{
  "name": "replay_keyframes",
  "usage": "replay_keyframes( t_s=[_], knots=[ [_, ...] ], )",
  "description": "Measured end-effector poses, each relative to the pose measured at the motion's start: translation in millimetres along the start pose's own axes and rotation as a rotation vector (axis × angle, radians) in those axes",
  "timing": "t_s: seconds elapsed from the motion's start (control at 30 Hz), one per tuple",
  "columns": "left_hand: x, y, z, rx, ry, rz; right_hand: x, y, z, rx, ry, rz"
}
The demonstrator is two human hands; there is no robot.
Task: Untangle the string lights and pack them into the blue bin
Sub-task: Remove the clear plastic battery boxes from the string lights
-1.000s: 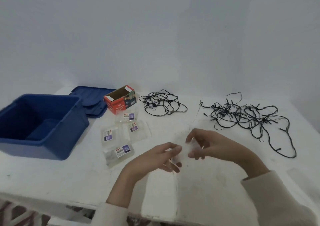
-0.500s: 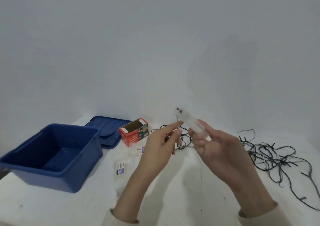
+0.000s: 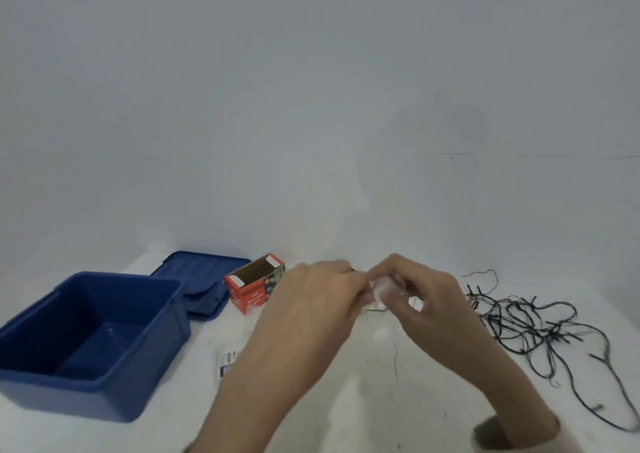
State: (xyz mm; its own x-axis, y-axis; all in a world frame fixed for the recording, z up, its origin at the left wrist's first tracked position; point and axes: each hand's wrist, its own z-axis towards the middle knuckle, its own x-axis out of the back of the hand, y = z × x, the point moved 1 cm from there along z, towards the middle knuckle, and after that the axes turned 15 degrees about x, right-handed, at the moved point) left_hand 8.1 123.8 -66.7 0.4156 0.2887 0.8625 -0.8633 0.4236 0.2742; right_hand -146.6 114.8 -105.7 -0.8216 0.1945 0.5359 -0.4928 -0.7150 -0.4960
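Hands (image 3: 377, 293) pinch crinkly clear plastic packet (image 3: 382, 288).

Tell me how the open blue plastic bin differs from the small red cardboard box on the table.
The open blue plastic bin is much larger than the small red cardboard box. The bin stands upright, mouth up, at the table's left edge; the box lies farther back beside the blue lid, its open end tilted up and back. The bin is plain; the box bears white print. Both are open, and neither shows any lights inside.
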Motion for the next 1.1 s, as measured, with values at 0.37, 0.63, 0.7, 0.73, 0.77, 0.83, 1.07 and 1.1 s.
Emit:
replay_keyframes(
  t_s=[0.37,0.63,0.7,0.73,0.77,0.83,1.07,1.1],
  knots=[
    [-37,-11,11,0.427,-0.359,-1.243,21,13,-8,-0.331,0.139,1.225],
    [-44,7,-4,0.477,-0.349,-1.187,22,-3,-10,-0.318,0.335,0.812],
    [-43,11,-6,0.456,-0.354,-1.163,22,-7,-9,-0.295,0.372,0.686],
    [-42,13,-6,0.449,-0.357,-1.146,22,-8,-8,-0.288,0.397,0.629],
    [-41,14,-7,0.442,-0.359,-1.125,22,-10,-8,-0.281,0.414,0.572],
    [-41,16,-8,0.428,-0.358,-1.063,22,-12,-9,-0.253,0.427,0.444],
    [-39,19,-15,0.372,-0.346,-0.874,20,-10,-15,-0.214,0.438,0.357],
    [-39,20,-15,0.37,-0.345,-0.868,20,-9,-15,-0.227,0.435,0.374]
  ],
)
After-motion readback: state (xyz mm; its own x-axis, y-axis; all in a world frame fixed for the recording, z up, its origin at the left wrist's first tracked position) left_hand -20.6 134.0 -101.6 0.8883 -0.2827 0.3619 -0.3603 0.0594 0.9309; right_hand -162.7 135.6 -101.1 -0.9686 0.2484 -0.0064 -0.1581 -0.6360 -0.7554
